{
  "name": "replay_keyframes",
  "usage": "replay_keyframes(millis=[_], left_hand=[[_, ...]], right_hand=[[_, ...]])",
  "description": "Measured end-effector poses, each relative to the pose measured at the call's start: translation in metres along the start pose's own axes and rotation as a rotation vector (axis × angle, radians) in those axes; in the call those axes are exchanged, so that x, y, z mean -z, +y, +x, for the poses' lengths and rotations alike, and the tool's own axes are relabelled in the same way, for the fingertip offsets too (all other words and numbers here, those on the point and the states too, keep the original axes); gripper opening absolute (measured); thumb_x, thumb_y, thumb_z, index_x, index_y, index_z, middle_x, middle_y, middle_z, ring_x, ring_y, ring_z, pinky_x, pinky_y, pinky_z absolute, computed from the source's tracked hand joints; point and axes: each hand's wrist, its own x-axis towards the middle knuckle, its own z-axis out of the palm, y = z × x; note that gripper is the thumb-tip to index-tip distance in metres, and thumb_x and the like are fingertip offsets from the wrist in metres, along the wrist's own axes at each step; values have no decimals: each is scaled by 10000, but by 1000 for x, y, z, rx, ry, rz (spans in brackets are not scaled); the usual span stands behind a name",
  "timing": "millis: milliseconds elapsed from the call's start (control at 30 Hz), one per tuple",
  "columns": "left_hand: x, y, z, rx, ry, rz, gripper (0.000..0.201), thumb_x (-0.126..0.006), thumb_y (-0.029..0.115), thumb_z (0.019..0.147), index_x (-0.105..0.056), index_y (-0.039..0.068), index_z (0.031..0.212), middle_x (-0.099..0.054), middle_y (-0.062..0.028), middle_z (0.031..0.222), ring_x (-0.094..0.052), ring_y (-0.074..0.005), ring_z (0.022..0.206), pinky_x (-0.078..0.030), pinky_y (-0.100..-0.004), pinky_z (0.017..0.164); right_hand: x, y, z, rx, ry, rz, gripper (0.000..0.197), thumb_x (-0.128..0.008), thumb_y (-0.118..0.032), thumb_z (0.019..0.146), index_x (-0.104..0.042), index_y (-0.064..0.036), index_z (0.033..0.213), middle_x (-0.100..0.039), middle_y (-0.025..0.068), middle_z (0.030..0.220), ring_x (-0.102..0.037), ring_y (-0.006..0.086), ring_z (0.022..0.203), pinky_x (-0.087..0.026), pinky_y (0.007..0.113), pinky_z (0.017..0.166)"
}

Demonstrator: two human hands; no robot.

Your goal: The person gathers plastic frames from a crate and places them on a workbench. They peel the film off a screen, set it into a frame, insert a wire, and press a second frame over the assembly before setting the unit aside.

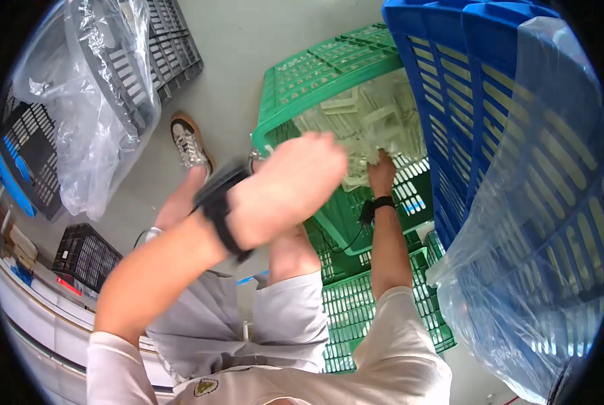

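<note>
Starting at the left, one big clear plastic bag (92,101) hangs over a grey crate (160,47). More dark crates sit below it: one black-and-blue (28,155) and one small black one (86,253). One shoe (188,143) stands on the pale floor (241,61).

Next comes the left hand (292,185). It is raised high and close to the camera, and it looks blurry. Its grip seems curled loosely, but I cannot tell if it holds anything. It has a dark strap with a small device (217,192) at the wrist.

In the middle is one green crate (315,74), tipped so its open side faces the person. Inside lies a pile of white plastic pieces (373,121), too many and too jumbled to count. More green crates (356,317) sit lower down, near the knees; I can make out two or so.

The right hand (381,172) reaches right into the pile. Its fingers are buried among the white pieces, so I cannot tell if the grip is pinching one or is spread. It wears one black band (384,201) at the wrist. This hand is the nearer one to the pieces; they lie just ahead of and above its fingers. The left hand hangs just to the left of the pile, near its edge.

On the right stands one tall blue crate (477,101), with a second clear bag (545,270) draped over it.
</note>
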Motion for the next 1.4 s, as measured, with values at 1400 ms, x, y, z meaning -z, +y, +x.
replay_keyframes(millis=[1400], left_hand=[[-49, 43, 62, 299, 54, -246, 274, -565, 24, 862, -521, -57, 1120, -693, -270, 859, -705, -432, 809, -568, -520, 686]], right_hand=[[146, -54, -85, 101, 246, -134, 549, -760, -77, 697, -610, -29, 1223, -659, 224, 1178, -641, 427, 1040, -551, 471, 823]])
